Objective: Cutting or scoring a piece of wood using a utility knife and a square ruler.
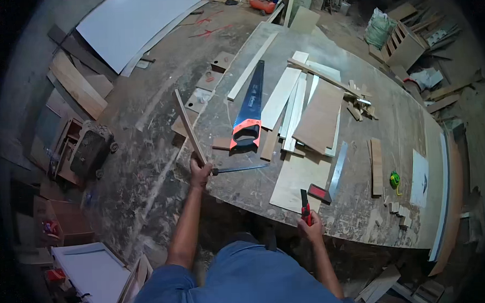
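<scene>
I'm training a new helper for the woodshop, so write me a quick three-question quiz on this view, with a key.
1. What does the right hand hold?
A) a hammer
B) a red-and-black knife
C) a pencil

2. True or false: the handsaw lies to the left of the green tape measure.

3. Fill in the blank: the left hand grips a long, narrow strip of ____.

Key: 1. B; 2. true; 3. wood.
</scene>
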{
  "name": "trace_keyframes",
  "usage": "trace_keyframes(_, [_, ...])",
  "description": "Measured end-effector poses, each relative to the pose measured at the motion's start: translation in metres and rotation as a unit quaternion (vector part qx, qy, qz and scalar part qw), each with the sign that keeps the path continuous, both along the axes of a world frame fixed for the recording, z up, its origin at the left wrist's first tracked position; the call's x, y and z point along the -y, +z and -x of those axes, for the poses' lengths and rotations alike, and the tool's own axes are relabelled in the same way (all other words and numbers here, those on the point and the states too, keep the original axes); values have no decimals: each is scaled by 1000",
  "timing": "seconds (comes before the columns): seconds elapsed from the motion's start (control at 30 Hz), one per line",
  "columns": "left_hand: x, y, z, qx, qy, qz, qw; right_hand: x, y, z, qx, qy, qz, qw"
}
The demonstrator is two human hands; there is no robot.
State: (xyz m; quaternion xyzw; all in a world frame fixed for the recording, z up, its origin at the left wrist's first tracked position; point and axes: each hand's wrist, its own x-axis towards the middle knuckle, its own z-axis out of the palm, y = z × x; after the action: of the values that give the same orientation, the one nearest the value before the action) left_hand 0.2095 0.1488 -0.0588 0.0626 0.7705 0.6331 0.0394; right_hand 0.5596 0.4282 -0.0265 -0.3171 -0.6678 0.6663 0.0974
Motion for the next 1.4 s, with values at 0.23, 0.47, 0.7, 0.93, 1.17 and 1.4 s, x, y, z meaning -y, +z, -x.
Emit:
trace_keyframes(0.23, [-77, 50, -93, 163, -231, -302, 910, 6, 15, 34, -47, 13, 31, 998])
trace_keyframes(0.47, [-147, 103, -178, 198, -331, -288, 877, -22, 62, 11, -119, -3, 55, 991])
trace_keyframes(0.7, [-202, 91, -260, 367, -371, -234, 820, -58, 60, -56, -120, 0, 70, 990])
trace_keyframes(0.93, [-244, 65, -344, 321, -181, -303, 879, -77, 45, -111, -172, -109, 119, 972])
trace_keyframes(1.17, [-276, 66, -374, 102, -152, -114, 977, -96, 40, -145, -151, -115, 98, 977])
trace_keyframes(1.4, [-291, 88, -358, 31, -193, -70, 978, -144, 62, -186, -100, -25, -203, 974])
